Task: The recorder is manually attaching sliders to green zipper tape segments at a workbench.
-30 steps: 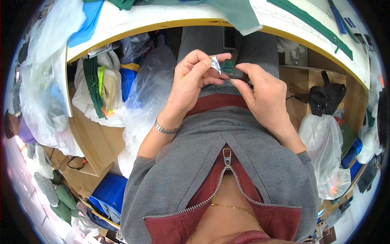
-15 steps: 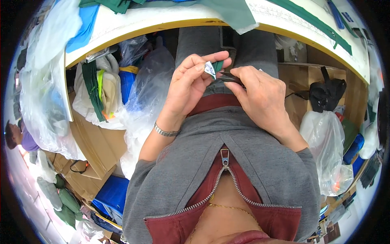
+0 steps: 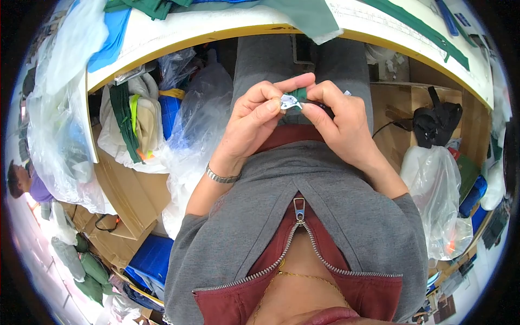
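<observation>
Over my lap, my left hand (image 3: pixel 254 108) pinches a small piece of green fabric (image 3: pixel 297 94) between thumb and fingers. A white patch with dark marks (image 3: pixel 289 102) shows on the piece, next to my left thumb. My right hand (image 3: pixel 342 115) is closed at the right side of the fabric, its thumb and index fingertips on the edge. Tucked under the right fingers is a slim dark tool (image 3: pixel 326 110), mostly hidden, so its kind is unclear. Both hands are close together, just short of the table edge.
A white table (image 3: pixel 227 21) with a yellow edge curves ahead, with green cloth strips (image 3: pixel 420 30) on it. Clear plastic bags (image 3: pixel 200 108) hang at left above cardboard (image 3: pixel 132 195). Black straps (image 3: pixel 437 119) lie at right. Another person (image 3: pixel 30 181) is at far left.
My right hand has moved in to the fabric and now grips its edge. The dark tool has shifted back into the right hand. The white patch has turned and lies flatter.
</observation>
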The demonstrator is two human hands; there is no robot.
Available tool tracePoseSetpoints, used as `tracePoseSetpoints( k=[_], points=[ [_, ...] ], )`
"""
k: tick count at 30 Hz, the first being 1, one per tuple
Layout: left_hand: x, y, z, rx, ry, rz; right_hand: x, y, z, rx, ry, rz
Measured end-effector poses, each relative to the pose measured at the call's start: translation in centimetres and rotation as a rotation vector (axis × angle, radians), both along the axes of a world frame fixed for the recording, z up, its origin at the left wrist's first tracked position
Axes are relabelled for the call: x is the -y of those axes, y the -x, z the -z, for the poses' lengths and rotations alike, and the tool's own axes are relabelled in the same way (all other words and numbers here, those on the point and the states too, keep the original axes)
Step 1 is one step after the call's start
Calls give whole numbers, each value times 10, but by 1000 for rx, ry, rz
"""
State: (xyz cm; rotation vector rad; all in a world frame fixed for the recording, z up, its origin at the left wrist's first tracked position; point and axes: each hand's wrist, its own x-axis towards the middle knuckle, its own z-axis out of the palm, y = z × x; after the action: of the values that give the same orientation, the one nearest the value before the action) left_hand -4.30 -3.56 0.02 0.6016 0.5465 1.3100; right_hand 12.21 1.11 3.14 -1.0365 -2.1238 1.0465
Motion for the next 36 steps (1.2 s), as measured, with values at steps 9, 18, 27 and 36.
tracePoseSetpoints(
  k=[9, 18, 27, 36],
  points=[
    [2, 1, 0, -166, -147, 23, -8, -5, -9, -371, 548, 17],
    [3, 1, 0, 130, 83, -46, -28, -10, 33, -408, 641, -2],
    [-3, 6, -7, -240, 211, -154, -23, -5, 36, -317, 799, -9],
    [-7, 10, 8, -371, 172, -285, -20, -2, 38, -309, 654, -37]
  ],
)
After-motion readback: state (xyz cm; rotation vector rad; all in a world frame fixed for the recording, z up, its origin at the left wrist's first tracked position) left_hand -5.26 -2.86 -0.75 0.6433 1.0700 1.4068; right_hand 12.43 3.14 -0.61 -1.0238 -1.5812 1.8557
